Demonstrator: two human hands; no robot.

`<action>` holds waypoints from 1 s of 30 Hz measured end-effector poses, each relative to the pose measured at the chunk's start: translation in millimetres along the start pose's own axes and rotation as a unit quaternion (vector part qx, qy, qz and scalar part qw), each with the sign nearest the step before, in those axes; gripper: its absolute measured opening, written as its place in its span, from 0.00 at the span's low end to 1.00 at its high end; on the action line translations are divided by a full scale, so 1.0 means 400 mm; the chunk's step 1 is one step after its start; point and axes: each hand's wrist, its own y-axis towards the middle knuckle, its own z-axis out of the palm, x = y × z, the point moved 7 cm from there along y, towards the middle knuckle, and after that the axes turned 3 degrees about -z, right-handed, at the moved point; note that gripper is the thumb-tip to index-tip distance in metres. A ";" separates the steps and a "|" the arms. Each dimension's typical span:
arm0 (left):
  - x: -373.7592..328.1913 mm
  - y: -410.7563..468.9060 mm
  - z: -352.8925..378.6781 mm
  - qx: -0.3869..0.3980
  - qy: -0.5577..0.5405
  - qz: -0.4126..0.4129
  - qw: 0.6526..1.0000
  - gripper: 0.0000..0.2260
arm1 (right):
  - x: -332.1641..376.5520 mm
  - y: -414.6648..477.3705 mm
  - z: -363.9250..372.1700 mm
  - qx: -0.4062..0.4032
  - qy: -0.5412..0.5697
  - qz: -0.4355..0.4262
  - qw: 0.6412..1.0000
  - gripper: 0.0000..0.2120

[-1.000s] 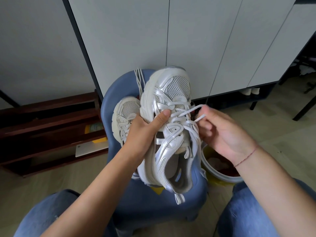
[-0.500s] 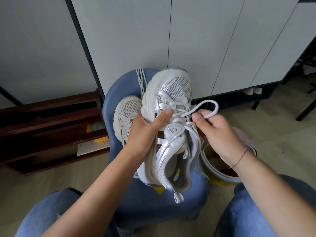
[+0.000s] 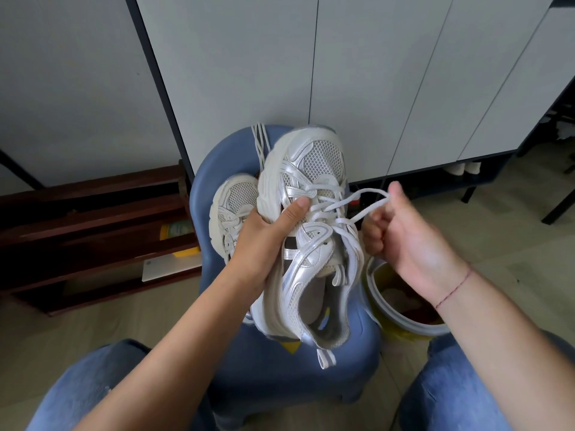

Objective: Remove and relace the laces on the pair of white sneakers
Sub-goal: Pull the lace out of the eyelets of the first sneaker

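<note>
My left hand [image 3: 264,237] grips a white and silver sneaker [image 3: 306,231] by its side, toe pointing away, thumb across the laced eyelets. To the right of the shoe, my right hand [image 3: 401,234] pinches a loop of its white lace [image 3: 364,202] and holds it stretched out from the upper eyelets. The second white sneaker [image 3: 231,206] lies on the blue chair [image 3: 280,362] behind my left hand, partly hidden. A loose white lace [image 3: 259,141] hangs over the chair's back edge.
A white-rimmed yellow bucket [image 3: 404,318] stands on the floor right of the chair. A dark wooden rack [image 3: 93,231] sits low at the left. White cabinet doors [image 3: 311,73] rise behind. My jeans-clad knees [image 3: 93,393] frame the chair.
My right hand has drawn the lace loop farther out to the right and slightly up, away from the shoe. My left hand keeps the same grip on the sneaker.
</note>
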 end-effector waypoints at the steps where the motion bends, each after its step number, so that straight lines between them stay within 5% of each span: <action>1: -0.001 0.001 0.000 -0.001 -0.001 0.000 1.000 0.23 | 0.000 -0.003 0.009 0.005 -0.083 -0.030 0.996 0.23; 3: -0.002 0.001 0.001 0.000 -0.001 0.001 1.000 0.23 | 0.007 -0.012 0.027 0.008 -0.185 -0.091 0.978 0.23; 6: 0.000 0.000 0.006 0.006 0.008 0.004 1.000 0.23 | 0.018 -0.017 0.032 0.002 -0.172 -0.121 0.978 0.16; 10: 0.007 0.000 0.003 0.010 0.014 -0.009 1.000 0.23 | 0.044 -0.016 0.025 0.008 0.005 -0.109 0.994 0.12; 15: 0.006 0.005 -0.004 0.004 0.007 -0.013 1.000 0.23 | 0.065 0.009 -0.051 -0.022 0.259 -0.031 0.965 0.17; 19: 0.013 0.007 -0.005 0.000 0.008 -0.017 1.000 0.25 | 0.012 -0.002 -0.015 0.036 0.069 0.043 0.996 0.18; 24: 0.013 0.009 -0.002 0.002 0.008 -0.011 1.000 0.24 | -0.006 -0.020 0.041 0.059 -0.236 -0.051 0.969 0.27; 28: 0.012 0.006 0.004 0.008 0.011 -0.005 1.000 0.22 | 0.007 -0.013 0.026 0.003 -0.193 -0.090 0.977 0.15; 30: 0.011 0.007 0.004 0.009 0.009 -0.005 1.000 0.21 | 0.028 -0.013 0.011 -0.031 -0.142 -0.115 0.983 0.17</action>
